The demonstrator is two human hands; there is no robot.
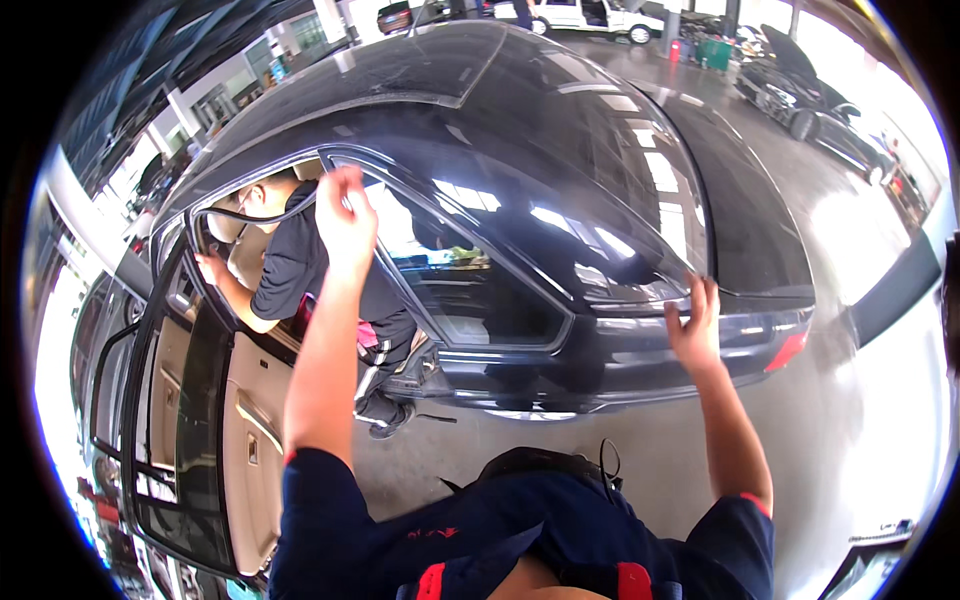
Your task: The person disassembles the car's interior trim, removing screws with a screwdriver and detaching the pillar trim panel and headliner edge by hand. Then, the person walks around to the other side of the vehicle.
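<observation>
A dark car [600,350] stands across the view with its rear side door [250,430] swung wide. At the upper rear corner of the doorway, my left hand [345,225] is raised with its fingers curled closed. A loose black rubber door seal [268,219] sags across the opening and runs up to that hand; the fingers hide the exact grip. Farther right, my right hand [695,325] touches the body edge below the rear window, fingers apart and holding nothing. The rear quarter window [490,300] lies between my hands.
Another person [290,250] leans into the doorway, one hand near the front side of the opening. A shoe [392,420] stands on the floor below. A pillar [85,215] rises at left. A car with its hood up [820,110] and a green bin [714,53] stand beyond.
</observation>
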